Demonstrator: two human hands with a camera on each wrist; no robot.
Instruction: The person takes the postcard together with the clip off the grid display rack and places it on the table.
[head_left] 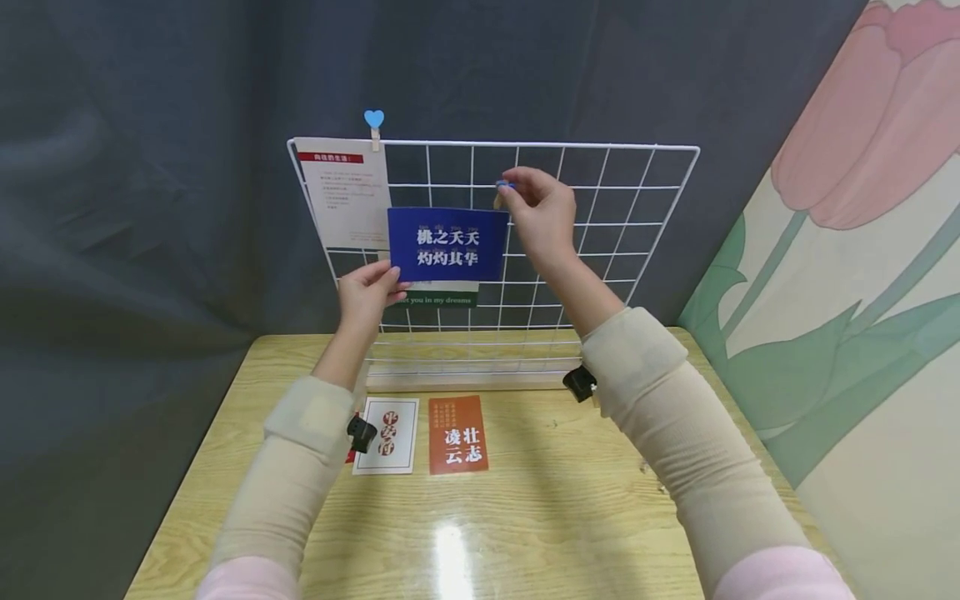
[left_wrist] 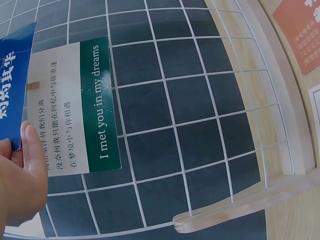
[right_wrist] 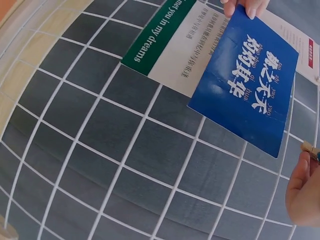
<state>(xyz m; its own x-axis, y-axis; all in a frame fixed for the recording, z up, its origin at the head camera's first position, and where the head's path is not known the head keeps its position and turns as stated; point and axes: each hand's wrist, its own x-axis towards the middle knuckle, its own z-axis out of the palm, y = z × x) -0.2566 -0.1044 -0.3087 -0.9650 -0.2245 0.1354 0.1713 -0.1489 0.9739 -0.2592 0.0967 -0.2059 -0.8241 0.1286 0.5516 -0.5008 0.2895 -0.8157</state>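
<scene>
My left hand [head_left: 363, 296] pinches a blue card [head_left: 448, 244] with white lettering by its lower left corner, holding it in front of a white wire grid [head_left: 585, 185]. Near the card's upper right corner, my right hand [head_left: 546, 215] pinches a small wooden clothespin [right_wrist: 309, 148] with a blue top. A white and green card [left_wrist: 100, 120] hangs on the grid partly behind the blue one, and a wooden clip [left_wrist: 33, 86] shows on it. At the upper left of the grid, a blue heart clothespin [head_left: 374, 121] fastens a white card [head_left: 345, 196] with a red heading.
A white card [head_left: 405, 417] with red characters and an orange card [head_left: 458, 435] lie on the wooden table [head_left: 525, 517], in front of the grid's wooden base [head_left: 472, 379]. Red shows beside the white card. Behind hangs a dark curtain [head_left: 150, 167]; a tulip-painted wall [head_left: 862, 250] stands right.
</scene>
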